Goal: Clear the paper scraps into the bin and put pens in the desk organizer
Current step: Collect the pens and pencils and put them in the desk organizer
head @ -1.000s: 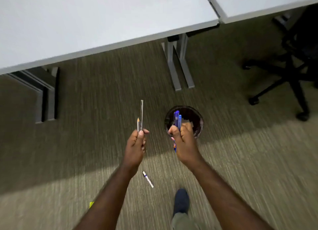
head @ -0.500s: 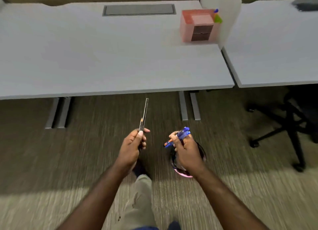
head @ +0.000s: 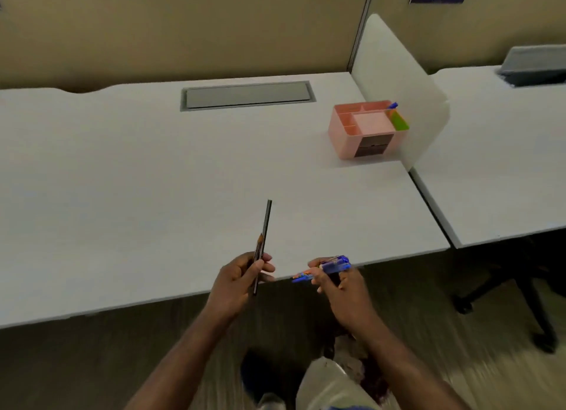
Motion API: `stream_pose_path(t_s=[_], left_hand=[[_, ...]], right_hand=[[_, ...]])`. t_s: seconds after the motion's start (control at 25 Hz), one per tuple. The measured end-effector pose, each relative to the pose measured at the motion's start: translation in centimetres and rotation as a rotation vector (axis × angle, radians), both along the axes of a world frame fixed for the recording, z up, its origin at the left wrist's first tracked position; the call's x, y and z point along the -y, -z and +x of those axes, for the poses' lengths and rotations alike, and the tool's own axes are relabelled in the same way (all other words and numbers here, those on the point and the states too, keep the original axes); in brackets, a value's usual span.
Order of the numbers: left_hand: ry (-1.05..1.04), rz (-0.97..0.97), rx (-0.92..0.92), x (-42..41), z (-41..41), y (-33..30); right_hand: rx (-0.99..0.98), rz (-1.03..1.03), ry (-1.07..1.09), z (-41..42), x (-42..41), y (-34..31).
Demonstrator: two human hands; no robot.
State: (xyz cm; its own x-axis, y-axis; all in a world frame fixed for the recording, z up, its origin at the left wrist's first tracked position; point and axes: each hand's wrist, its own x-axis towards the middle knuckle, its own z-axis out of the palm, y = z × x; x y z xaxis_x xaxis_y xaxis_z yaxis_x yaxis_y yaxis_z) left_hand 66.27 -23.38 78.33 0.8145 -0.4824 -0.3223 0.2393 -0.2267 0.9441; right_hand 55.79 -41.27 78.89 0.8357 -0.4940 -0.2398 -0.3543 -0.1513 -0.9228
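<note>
My left hand [head: 237, 282] grips two dark pencils [head: 264, 232] that point up and away over the white desk [head: 128, 176]. My right hand [head: 340, 284] holds a bundle of blue pens [head: 332, 266] lying sideways at the desk's front edge. The pink desk organizer [head: 366, 129] stands at the desk's far right corner, with a blue pen tip and green and yellow markers sticking out of its right side. The dark bin [head: 372, 376] is mostly hidden below my right arm, on the floor.
A white divider panel [head: 398, 81] stands just right of the organizer, with a second desk [head: 496, 152] beyond it. A grey cable hatch [head: 248, 95] is set into the desk's back. A black office chair base [head: 526, 302] sits on the carpet at right.
The view has risen from the floor to the desktop as I stepped closer. Both hands, holding the same pencils and pens, now reach the desk's front edge; the bin has dropped below my arm.
</note>
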Motion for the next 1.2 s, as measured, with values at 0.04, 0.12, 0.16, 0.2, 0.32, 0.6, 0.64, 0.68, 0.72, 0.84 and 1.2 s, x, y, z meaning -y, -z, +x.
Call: stream_pose_path(t_s=[0.04, 0.12, 0.16, 0.2, 0.32, 0.6, 0.64, 0.68, 0.72, 0.84, 1.2], left_hand=[[0.005, 0.012, 0.029, 0.7, 1.3, -0.3], [-0.007, -0.002, 0.047, 2.5, 3.5, -0.5], [-0.007, -0.013, 0.048, 3.5, 4.5, -0.5], [0.000, -0.018, 0.048, 4.5, 5.4, -0.5], [0.010, -0.032, 0.054, 7.6, 8.3, -0.4], [-0.034, 0.012, 0.075, 14.8, 14.0, -0.9], [-0.048, 0.010, 0.075, 15.6, 14.6, -0.9], [-0.059, 0.003, 0.072, 16.3, 15.1, -0.9], [-0.063, -0.002, 0.071, 17.0, 15.5, -0.9], [-0.045, 0.004, 0.075, 18.7, 16.1, -0.7], [-0.005, 0.033, 0.101, 21.1, 17.9, -0.9]], right_hand=[[-0.014, -0.008, 0.010, 1.0, 0.5, -0.3], [-0.018, -0.004, 0.040, 2.9, 2.1, -0.7], [0.002, 0.000, 0.057, 3.9, 3.0, -0.9], [0.023, 0.001, 0.078, 4.9, 3.9, -1.1], [0.109, -0.003, 0.156, 8.3, 7.6, -1.2], [0.311, -0.249, 0.404, 18.1, 19.7, -3.0], [0.328, -0.278, 0.404, 19.5, 21.4, -3.2], [0.333, -0.290, 0.393, 20.7, 22.9, -3.3], [0.321, -0.304, 0.375, 21.8, 24.3, -3.2], [0.204, -0.369, 0.321, 24.7, 26.9, -2.3], [-0.120, -0.360, 0.238, 28.4, 28.5, 0.7]])
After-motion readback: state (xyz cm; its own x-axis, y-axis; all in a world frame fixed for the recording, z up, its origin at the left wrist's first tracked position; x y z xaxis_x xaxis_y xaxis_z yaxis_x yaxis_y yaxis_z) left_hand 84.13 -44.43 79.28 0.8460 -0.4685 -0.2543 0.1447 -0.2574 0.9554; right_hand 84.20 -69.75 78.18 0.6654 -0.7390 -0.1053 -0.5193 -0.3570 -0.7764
